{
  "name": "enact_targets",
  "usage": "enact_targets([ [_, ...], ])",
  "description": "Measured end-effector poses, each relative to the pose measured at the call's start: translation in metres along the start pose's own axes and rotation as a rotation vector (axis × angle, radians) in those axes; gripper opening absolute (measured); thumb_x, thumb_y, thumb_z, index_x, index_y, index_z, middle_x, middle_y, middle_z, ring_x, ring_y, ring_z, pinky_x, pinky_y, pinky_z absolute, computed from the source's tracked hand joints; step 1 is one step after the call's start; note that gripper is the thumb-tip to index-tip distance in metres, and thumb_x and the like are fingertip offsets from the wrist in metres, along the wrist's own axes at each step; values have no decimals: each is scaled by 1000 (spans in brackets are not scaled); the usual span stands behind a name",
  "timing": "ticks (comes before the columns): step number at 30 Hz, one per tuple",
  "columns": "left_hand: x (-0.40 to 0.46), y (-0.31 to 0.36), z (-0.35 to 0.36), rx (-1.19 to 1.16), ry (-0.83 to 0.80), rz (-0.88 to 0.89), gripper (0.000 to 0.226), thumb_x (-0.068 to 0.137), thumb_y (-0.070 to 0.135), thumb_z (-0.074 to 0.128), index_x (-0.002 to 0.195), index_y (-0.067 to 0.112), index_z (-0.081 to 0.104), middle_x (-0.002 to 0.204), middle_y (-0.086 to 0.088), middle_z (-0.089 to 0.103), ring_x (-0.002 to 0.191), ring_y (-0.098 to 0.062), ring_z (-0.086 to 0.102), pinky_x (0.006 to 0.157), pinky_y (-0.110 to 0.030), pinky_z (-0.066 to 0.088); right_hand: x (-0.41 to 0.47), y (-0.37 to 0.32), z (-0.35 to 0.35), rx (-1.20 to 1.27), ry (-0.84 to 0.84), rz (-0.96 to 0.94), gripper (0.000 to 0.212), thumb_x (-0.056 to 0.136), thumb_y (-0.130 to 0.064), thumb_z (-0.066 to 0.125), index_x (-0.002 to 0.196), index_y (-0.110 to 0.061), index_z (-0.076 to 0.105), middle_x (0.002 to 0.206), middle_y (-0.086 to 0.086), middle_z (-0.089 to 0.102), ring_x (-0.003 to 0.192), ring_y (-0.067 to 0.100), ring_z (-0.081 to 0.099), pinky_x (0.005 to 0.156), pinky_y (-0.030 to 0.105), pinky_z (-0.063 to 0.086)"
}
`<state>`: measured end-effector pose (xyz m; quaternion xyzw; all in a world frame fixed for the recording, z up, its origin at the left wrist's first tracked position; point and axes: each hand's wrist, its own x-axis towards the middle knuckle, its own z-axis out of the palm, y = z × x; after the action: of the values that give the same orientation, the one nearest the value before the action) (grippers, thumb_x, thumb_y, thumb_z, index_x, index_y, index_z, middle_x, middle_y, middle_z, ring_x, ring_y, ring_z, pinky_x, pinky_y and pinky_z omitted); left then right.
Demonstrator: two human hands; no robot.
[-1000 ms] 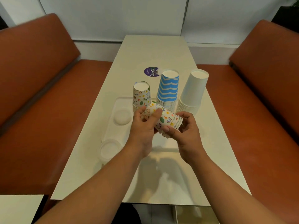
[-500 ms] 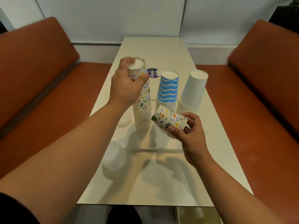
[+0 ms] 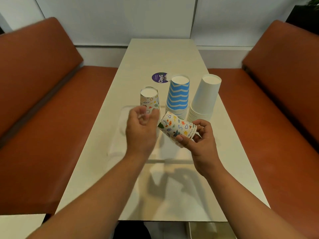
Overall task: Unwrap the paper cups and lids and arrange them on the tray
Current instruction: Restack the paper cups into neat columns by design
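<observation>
My right hand [image 3: 198,140] grips a short nested stack of doodle-print cups [image 3: 176,127], lying on its side above the white tray [image 3: 126,111]. My left hand [image 3: 140,130] hovers just left of it, blurred, fingers loosely curled and holding nothing. Behind the left hand an upside-down stack of doodle-print cups [image 3: 149,99] stands on the tray. To its right stand an upside-down blue zigzag cup stack [image 3: 178,95] and a plain white cup stack [image 3: 205,97]. The lids at the tray's left are hidden or blurred behind my left hand.
The long white table [image 3: 160,57] carries a round purple sticker [image 3: 159,77] behind the cups. Orange benches [image 3: 51,100] flank both sides, and a white wall closes the far end. A pale surface corner [image 3: 19,225] shows at lower left.
My left hand set a doodle cup on top of the upside-down doodle stack, let go, and came back down toward the cups in my right hand. The right hand barely moved.
</observation>
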<state>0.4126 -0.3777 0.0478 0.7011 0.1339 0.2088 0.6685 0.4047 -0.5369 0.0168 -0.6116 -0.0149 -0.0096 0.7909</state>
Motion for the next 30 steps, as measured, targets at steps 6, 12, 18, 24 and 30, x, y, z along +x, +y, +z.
enact_targets([
  [6,-21,1,8,-345,-191,-340,46,89,19,69,128,15,46,118,-9,65,102,-24,70,87,-45,58,0,2,6,-33,-54,-14,71,50,-13,95,102,-28,50,111,5,60,107,28,65,74,39,60],
  [12,11,31,-5,-82,-74,49,31,79,33,72,101,32,51,101,-5,68,92,-20,70,83,-47,59,1,2,-2,1,4,-24,72,42,-33,91,101,-26,51,110,3,59,106,33,65,70,43,61],
  [18,71,65,-8,298,-23,437,39,83,34,72,112,22,49,103,-1,64,87,-5,63,74,-31,58,2,0,-5,11,27,14,90,31,-51,97,103,-25,51,115,4,58,107,36,66,82,56,58],
  [24,80,28,-1,511,-203,270,35,85,27,72,111,20,48,111,-6,61,95,-20,59,83,-40,56,5,-2,-4,22,17,-9,72,44,-32,88,104,-25,49,112,1,57,107,34,66,75,43,61],
  [30,40,22,-7,284,97,430,43,85,32,68,120,13,53,114,0,61,99,-11,60,81,-33,52,6,-6,1,53,11,-11,75,42,-32,92,102,-24,48,112,1,57,109,36,66,77,48,60],
])
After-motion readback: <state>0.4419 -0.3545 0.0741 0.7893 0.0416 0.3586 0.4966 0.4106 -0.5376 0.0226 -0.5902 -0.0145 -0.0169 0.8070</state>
